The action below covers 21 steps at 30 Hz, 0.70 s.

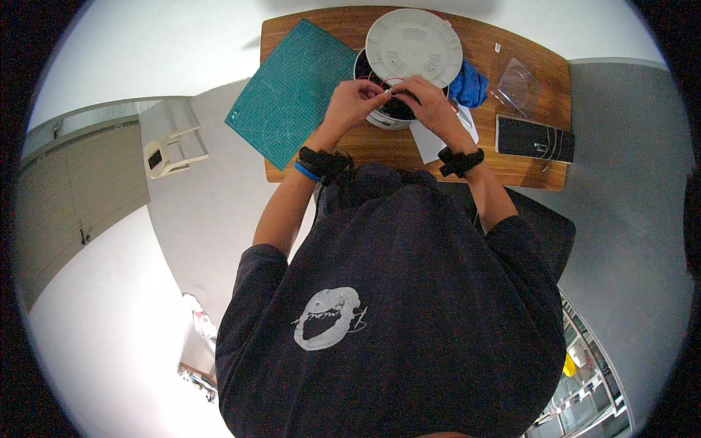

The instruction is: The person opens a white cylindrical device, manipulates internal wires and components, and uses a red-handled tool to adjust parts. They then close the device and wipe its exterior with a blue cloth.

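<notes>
Left hand [350,104] and right hand [432,106] meet, fingertips pinched on a small pale piece [388,90] over the open round housing [387,123]! Steady, light pinches and slack in the red wire [394,79] should serve best.

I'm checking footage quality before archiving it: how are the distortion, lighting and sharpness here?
Head view: black border all around, the wooden table with bowed edges; head view: overexposed white at lower left, grainy speckle on the dark shirt; head view: the small pale piece between the left hand and right hand is too small to identify.
</notes>
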{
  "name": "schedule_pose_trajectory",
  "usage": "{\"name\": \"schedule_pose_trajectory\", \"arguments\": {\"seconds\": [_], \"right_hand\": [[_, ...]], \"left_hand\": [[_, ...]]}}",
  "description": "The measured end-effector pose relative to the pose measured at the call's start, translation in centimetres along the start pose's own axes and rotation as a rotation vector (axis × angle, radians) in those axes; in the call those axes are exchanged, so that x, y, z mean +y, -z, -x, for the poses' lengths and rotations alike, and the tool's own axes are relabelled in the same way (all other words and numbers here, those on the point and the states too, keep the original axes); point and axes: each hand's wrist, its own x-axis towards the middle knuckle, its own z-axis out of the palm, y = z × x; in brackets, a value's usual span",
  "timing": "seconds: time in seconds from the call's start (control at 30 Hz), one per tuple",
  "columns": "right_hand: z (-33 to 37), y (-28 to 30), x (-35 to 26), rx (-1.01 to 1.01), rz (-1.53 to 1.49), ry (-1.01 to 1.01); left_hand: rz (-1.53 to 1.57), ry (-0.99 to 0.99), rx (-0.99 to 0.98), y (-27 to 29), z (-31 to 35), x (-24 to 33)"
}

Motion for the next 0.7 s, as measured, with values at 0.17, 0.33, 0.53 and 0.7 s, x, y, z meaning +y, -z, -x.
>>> {"name": "schedule_pose_trajectory", "arguments": {"seconds": [0.17,0.33,0.53,0.7], "right_hand": [[-0.05,-0.42,-0.04,0.020,-0.017,-0.031],[-0.13,-0.62,-0.22,0.056,0.015,-0.010],[0.00,-0.67,-0.31,0.078,0.000,-0.035],[0.09,-0.93,-0.02,0.089,-0.015,-0.032]], "left_hand": [[0.018,0.033,-0.050,0.18,-0.02,-0.45],[0.056,0.010,-0.020,0.05,0.02,-0.48],[0.074,0.024,0.008,-0.17,-0.06,-0.52],[0.103,0.028,0.006,-0.10,-0.02,-0.74]]}}
